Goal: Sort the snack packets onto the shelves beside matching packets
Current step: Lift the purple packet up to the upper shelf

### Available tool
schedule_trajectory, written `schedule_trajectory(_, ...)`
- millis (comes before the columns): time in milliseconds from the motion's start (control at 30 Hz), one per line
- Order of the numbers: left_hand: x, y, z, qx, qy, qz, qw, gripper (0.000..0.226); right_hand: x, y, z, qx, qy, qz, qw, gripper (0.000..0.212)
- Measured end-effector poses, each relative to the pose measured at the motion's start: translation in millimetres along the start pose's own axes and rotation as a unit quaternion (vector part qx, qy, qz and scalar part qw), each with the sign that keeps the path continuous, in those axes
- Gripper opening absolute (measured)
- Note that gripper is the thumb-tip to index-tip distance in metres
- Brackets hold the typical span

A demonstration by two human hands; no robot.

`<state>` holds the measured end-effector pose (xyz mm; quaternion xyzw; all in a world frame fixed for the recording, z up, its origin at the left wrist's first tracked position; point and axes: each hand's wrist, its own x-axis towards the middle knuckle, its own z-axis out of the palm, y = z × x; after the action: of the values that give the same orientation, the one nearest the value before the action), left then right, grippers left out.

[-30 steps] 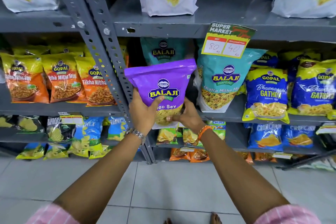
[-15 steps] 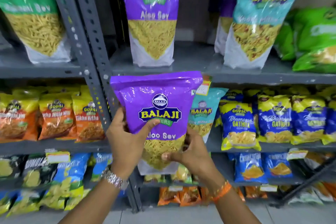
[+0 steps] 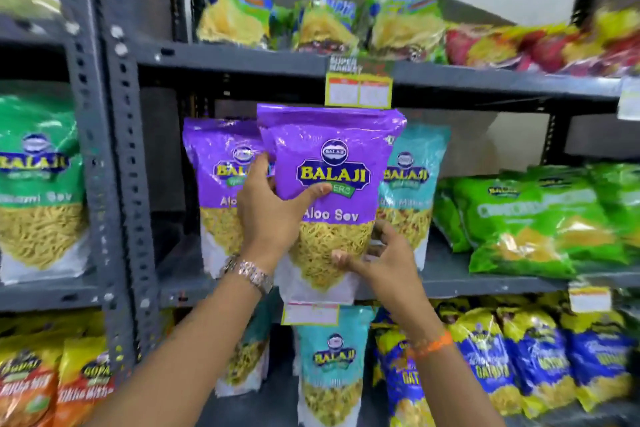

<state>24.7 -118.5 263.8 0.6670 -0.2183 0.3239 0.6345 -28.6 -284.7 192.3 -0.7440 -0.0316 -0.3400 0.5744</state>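
Hands are gripping a purple packet [image 3: 329, 191] upright before the middle shelf [image 3: 485, 279]: the left hand [image 3: 273, 215] is pinching its left edge, the right hand [image 3: 384, 253] is cupping its base at 5 o'clock. A matching purple packet [image 3: 221, 184] is standing just behind at 9 o'clock.

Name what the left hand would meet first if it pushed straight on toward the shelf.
Probably the shelved purple packet just behind the left hand; depth is unclear, so a gap may remain.
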Motion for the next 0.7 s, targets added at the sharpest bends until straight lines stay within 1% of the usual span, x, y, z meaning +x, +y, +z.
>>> schedule_trajectory(167,34,-23,26,0.030,0.004,-0.023,0.999,0.072,37,17,7,-0.018,0.032,-0.018,0.999,0.048)
schedule_trajectory(300,41,-33,33,0.067,-0.009,-0.044,0.997,0.080,51,30,12,-0.024,0.030,-0.011,0.999,0.051)
schedule_trajectory(500,41,-34,38,0.104,-0.015,-0.077,0.991,0.066,53,39,20,0.012,0.009,0.004,1.000,0.055)
schedule_trajectory(600,42,-33,36,0.100,-0.008,-0.094,0.990,0.065,52,38,24,0.027,-0.004,0.009,1.000,0.054)
schedule_trajectory(700,43,-29,29,0.123,-0.017,-0.090,0.988,0.063,50,35,26,0.020,-0.001,0.013,1.000,0.055)
